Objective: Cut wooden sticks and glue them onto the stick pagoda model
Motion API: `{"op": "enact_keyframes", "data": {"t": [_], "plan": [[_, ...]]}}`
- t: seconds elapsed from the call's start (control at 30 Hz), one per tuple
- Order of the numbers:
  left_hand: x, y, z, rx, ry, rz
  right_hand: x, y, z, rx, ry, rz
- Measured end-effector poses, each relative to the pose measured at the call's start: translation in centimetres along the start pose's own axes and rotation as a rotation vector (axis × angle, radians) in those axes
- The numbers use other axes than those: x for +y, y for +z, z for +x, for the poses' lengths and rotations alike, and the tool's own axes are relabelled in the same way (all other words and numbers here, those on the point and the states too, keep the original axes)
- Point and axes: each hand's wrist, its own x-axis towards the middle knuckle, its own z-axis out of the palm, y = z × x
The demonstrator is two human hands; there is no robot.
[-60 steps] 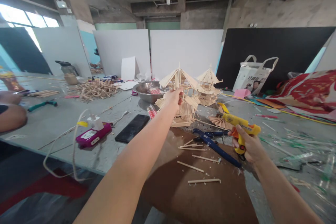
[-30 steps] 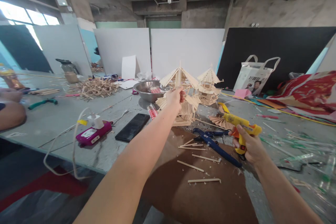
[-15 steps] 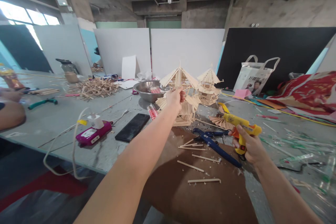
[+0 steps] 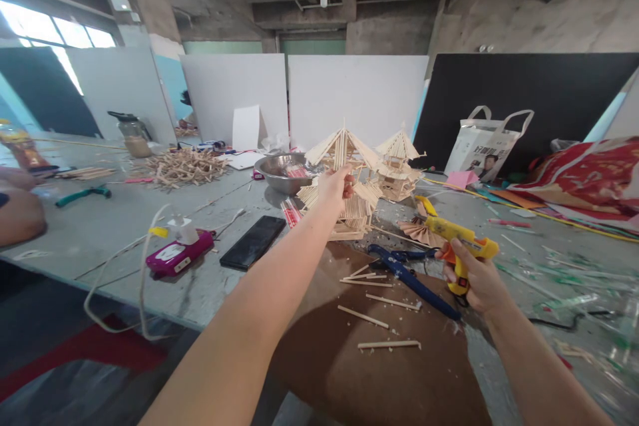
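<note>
1. Since the earlier frame, only the view has shifted slightly; both hands keep their places.
2. The stick pavilion [image 4: 357,208] stands on the grey table [image 4: 124,213], pale, two-roofed, with pointed top.
3. The left hand [image 4: 337,188] curls its fingers before it, hiding part; what they pinch, I cannot tell.
4. Around are a metal bowl [image 4: 275,180], second pavilion [image 4: 397,180] and blue pliers [image 4: 419,286].
5. The right hand [image 4: 474,279] grips a yellow glue gun [image 4: 456,234].

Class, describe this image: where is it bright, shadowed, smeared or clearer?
In the head view, the windows glare white at far left; in the head view, dark shadow covers part of the brown sheet; the head view also smears the clear strips near the right edge, while its stick model and yellow glue gun look clearer.
</note>
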Motion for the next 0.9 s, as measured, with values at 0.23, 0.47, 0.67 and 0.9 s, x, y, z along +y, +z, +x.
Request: {"op": "enact_keyframes", "data": {"t": [0.23, 0.47, 0.67, 0.9], "plan": [[-0.5, -0.1, 0.4, 0.007, -0.006, -0.02, 0.1, -0.1, 0.1, -0.01, -0.007, 0.015], [-1.6, -0.3, -0.3, -0.076, 0.023, -0.041, 0.2, -0.2, 0.1, -0.018, -0.01, 0.012], [-5.0, -2.3, -4.0, -0.164, 0.145, 0.464, 0.0, 0.1, 0.1, 0.009, -0.03, -0.023], [-7.3, -3.2, -6.9, -0.275, 0.392, 1.118, 0.2, 1.4, -0.7, 0.054, -0.154, -0.316]]}}
